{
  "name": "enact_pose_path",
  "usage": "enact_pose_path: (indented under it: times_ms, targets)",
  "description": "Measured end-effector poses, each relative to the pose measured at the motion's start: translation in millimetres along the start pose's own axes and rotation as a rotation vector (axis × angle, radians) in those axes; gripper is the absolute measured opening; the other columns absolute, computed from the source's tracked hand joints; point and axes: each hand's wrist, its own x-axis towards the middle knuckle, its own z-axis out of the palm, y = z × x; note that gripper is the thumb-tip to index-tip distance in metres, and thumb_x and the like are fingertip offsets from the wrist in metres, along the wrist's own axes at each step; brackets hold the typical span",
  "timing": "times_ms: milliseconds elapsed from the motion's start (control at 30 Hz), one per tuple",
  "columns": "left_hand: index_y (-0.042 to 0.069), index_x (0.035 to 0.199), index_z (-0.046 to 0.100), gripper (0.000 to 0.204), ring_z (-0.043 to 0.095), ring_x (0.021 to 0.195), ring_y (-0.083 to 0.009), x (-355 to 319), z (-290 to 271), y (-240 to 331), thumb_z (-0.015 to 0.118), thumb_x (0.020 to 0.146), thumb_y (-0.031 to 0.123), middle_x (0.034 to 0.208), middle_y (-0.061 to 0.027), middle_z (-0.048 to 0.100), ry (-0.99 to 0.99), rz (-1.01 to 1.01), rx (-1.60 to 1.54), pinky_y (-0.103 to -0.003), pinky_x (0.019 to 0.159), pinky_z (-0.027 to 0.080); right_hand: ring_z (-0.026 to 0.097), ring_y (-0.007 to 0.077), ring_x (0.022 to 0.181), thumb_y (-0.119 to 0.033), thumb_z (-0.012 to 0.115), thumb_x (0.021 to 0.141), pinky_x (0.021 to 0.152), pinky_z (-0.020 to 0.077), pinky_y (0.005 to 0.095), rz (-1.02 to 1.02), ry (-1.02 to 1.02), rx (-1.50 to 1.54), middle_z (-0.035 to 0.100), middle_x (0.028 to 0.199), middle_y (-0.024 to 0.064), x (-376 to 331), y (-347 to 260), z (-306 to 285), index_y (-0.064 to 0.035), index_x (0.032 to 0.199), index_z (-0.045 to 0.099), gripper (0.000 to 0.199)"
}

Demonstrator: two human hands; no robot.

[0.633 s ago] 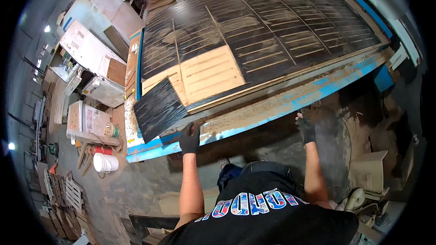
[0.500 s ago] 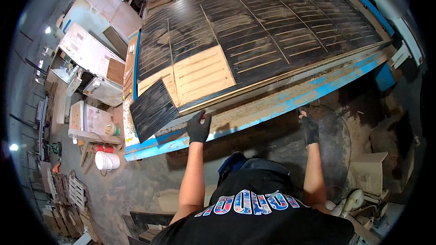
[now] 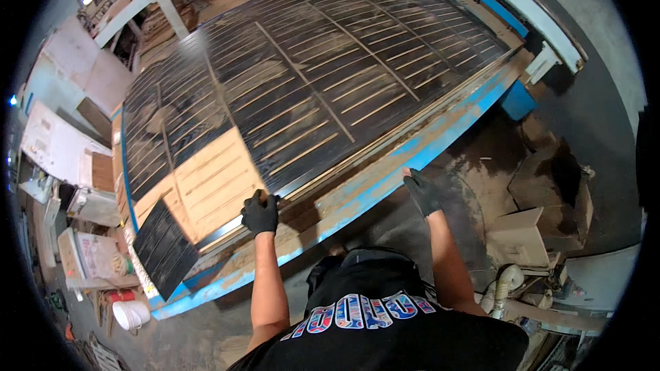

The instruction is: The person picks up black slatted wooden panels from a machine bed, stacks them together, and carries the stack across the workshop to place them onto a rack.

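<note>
A large, low table (image 3: pixel 412 154) with chipped blue edges bears a broad sheet of dark slotted panels (image 3: pixel 309 75). Near its front left a pale slotted wood panel (image 3: pixel 218 172) shows among them. One loose dark panel (image 3: pixel 165 247) lies askew over the table's left front corner. My left hand (image 3: pixel 260 213), in a black glove, is at the front edge of the pale panel, thumb and fingers apart. Farther right, my right hand (image 3: pixel 423 194), in a black glove with bare fingertips, is beside the blue edge; its fingers are together, and what they may hold is too small to make out.
White cabinets (image 3: pixel 62 144) and a white bucket (image 3: pixel 130 315) stand left of the table. A cardboard box (image 3: pixel 519 237) and a ribbed hose (image 3: pixel 507 285) lie at the lower right. A white beam (image 3: pixel 509 0) runs along the far right.
My view has swung right, shifting the table left in the picture. My left hand has moved right along the front edge, away from the loose dark panel. My right hand appears closer to the blue edge.
</note>
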Motion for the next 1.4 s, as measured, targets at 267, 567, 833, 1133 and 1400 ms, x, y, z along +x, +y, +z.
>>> enact_pose_path:
  times_ms: [267, 567, 833, 1133, 1400]
  targets:
    - [0.019, 0.109, 0.066, 0.041, 0.050, 0.098, -0.0334, -5, 1, 28, 0.061, 0.076, 0.043, 0.102, -0.0104, 0.057, 0.021, -0.081, 0.099, -0.047, 0.083, 0.038, 0.046, 0.0341, 0.121, -0.033, 0.056, 0.088, 0.101, 0.0373, 0.0408, -0.243, -0.002, -0.590, 0.048, 0.132, 0.0191, 123, -77, -39, -0.0036, 0.126, 0.052, 0.048]
    - [0.020, 0.086, 0.066, 0.028, 0.055, 0.095, -0.0383, 6, 5, 64, 0.058, 0.075, 0.044, 0.099, -0.0145, 0.060, -0.053, -0.296, 0.289, -0.051, 0.079, 0.043, 0.052, 0.0362, 0.109, -0.035, 0.058, 0.082, 0.094, 0.0418, 0.0441, -0.314, -0.042, -1.029, 0.053, 0.125, 0.0168, 271, -52, -32, -0.0082, 0.126, 0.050, 0.052]
    - [0.017, 0.094, 0.071, 0.032, 0.064, 0.092, -0.0312, 23, 30, 37, 0.058, 0.073, 0.037, 0.095, -0.0127, 0.068, 0.024, -0.516, 0.037, -0.041, 0.082, 0.048, 0.051, 0.0385, 0.112, -0.038, 0.054, 0.084, 0.094, 0.0416, 0.0461, -0.302, -0.050, -0.999, 0.054, 0.120, 0.0225, 291, -69, -37, -0.0013, 0.122, 0.052, 0.053]
    - [0.002, 0.074, 0.061, 0.022, 0.058, 0.059, -0.0203, 25, 10, -15, 0.062, 0.081, 0.023, 0.064, -0.0092, 0.060, 0.343, -0.384, -0.672, -0.033, 0.055, 0.047, 0.044, 0.0320, 0.124, -0.039, 0.054, 0.087, 0.101, 0.0372, 0.0393, -0.084, -0.337, -0.432, 0.046, 0.135, 0.0162, 361, -55, -57, -0.0028, 0.134, 0.043, 0.060]
    - [0.001, 0.095, 0.067, 0.025, 0.053, 0.064, -0.0089, 39, -49, 150, 0.060, 0.089, 0.025, 0.077, -0.0011, 0.063, 0.167, -0.352, -0.908, -0.024, 0.054, 0.043, 0.056, 0.0187, 0.099, -0.024, 0.066, 0.082, 0.088, 0.0422, 0.0314, 0.134, -0.217, 0.245, 0.063, 0.108, 0.0084, 377, -59, -70, -0.0006, 0.109, 0.063, 0.036]
